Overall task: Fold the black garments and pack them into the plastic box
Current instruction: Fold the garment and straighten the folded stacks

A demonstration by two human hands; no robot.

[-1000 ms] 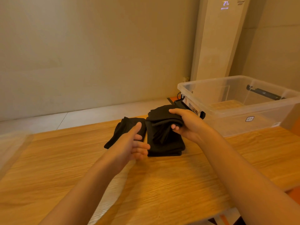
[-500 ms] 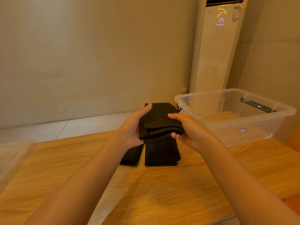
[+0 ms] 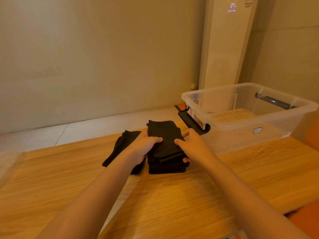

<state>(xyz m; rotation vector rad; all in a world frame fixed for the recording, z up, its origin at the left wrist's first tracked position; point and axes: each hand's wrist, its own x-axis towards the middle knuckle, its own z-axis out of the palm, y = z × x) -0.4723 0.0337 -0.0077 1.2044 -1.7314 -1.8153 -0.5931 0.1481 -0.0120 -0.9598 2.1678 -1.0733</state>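
Observation:
A stack of folded black garments (image 3: 165,149) lies on the wooden table (image 3: 172,204), just left of the clear plastic box (image 3: 245,121). My left hand (image 3: 143,145) grips the stack's left side, thumb on top. My right hand (image 3: 191,145) grips its right side, thumb on top and fingers curled under the upper layers. A loose black garment (image 3: 120,145) lies to the left of the stack, partly behind my left hand. The box stands open, with nothing black inside that I can see.
The box has a black handle (image 3: 191,121) facing the stack and another (image 3: 274,102) on its far side. A tall white air conditioner (image 3: 224,49) stands behind it by the wall. A translucent object (image 3: 8,166) shows at the left edge. The table's far edge runs behind the garments.
My left hand came from the table beside the loose garment onto the stack's left side. The folded top piece has been lowered onto the stack, and both hands now hold it.

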